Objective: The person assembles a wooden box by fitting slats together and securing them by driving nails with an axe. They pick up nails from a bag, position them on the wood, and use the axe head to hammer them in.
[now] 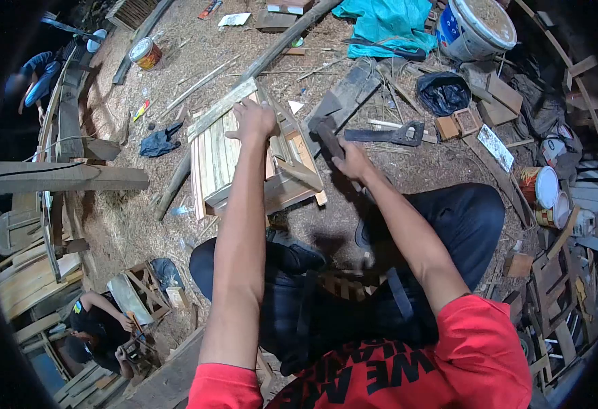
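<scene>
Your left hand (pixel 255 121) spreads over a crate (pixel 214 158); your right hand (pixel 355 165) grips a tool (pixel 329 140). A handsaw (pixel 375 135) lies near the tool.

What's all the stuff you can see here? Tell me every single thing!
Wooden box: one, pale, centre
Dark tool: one, brownish-black, in the right hand; kind unclear
Handsaw: one, dark, right of the box
Teal sheet: one, top
Large bucket: one, white and blue, top right
Smaller bucket: one, orange-yellow, upper left
Black plastic bag: one, upper right
Wood scraps: too many to count, brown and grey, all around
Ground: one, brownish, littered
Other people: two, dark clothes, left side
Red shirt: one, bottom
Dark trousers: one pair, below the box
Left hand: one, bare, on the box
Right hand: one, bare, around the tool

Smaller clutter is too blurred to list.
</scene>
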Motion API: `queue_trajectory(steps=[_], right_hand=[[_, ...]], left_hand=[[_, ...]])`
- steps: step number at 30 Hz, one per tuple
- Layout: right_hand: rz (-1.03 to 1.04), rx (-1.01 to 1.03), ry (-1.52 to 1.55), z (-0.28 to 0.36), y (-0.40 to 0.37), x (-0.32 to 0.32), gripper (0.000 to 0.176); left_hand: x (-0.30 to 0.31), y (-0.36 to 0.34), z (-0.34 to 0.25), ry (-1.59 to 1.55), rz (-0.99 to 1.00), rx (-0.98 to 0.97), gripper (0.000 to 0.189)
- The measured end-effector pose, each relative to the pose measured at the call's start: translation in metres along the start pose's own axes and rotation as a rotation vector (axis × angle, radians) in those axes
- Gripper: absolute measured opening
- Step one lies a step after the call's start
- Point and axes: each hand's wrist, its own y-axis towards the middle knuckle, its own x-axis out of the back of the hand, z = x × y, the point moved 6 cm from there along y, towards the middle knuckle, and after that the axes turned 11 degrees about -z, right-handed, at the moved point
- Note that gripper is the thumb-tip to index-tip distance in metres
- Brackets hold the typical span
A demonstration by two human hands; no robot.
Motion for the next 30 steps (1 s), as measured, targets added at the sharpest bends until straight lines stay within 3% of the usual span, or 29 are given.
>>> queue_trajectory(steps=[2,3,6,10,13,16,17,18,20,22,24,28,30], right_hand=[[-0.12,0.173,0.043,0.022,-0.009,-0.01,0.054],[-0.03,0.084,0.049,0.052,-0.015,-0.002,0.054],[0.159,-0.056,-0.062,0.05,-0.009,-0.032,0.05],[0.325,0.029,-0.27,0.04,0.005,-0.054,0.049],[0.126,0.03,-0.05,0.041,-0.002,-0.03,0.049],[0.043,-0.278,-0.074,0.022,0.004,-0.013,0.047],[-0.101,-0.188,0.001,0.007,0.006,-0.016,0.044],[-0.085,-0.233,-0.001,-0.007,0.008,-0.016,0.044],[-0.034,-0.338,-0.003,-0.03,0.001,-0.019,0.043],[-0.143,-0.356,0.084,-0.055,-0.002,-0.028,0.043],[-0.181,-0.443,0.252,-0.08,-0.008,-0.046,0.046],[-0.054,-0.406,0.038,-0.044,-0.029,-0.023,0.051],[0.05,-0.471,0.118,-0.037,-0.039,-0.028,0.053]], left_hand=[[0.003,-0.006,-0.001,0.0,0.02,0.01,0.072],[0.01,-0.013,-0.006,0.008,0.03,0.014,0.072],[0.016,-0.025,-0.01,0.006,0.022,0.017,0.072],[0.015,-0.023,-0.013,-0.002,0.022,0.005,0.074],[0.011,-0.019,-0.007,0.027,0.034,0.002,0.079],[0.022,-0.027,-0.015,0.119,0.063,0.01,0.088],[0.029,-0.034,-0.02,0.162,0.079,0.008,0.088],[0.031,-0.037,-0.026,0.205,0.092,0.0,0.089],[0.013,-0.019,-0.021,0.314,0.11,-0.002,0.086],[-0.026,0.021,-0.011,0.383,0.089,-0.002,0.082],[0.018,-0.02,-0.038,0.447,0.022,-0.026,0.067],[0.033,-0.029,-0.037,0.443,-0.119,-0.219,0.048],[0.033,-0.027,-0.03,0.487,-0.134,-0.262,0.045]])
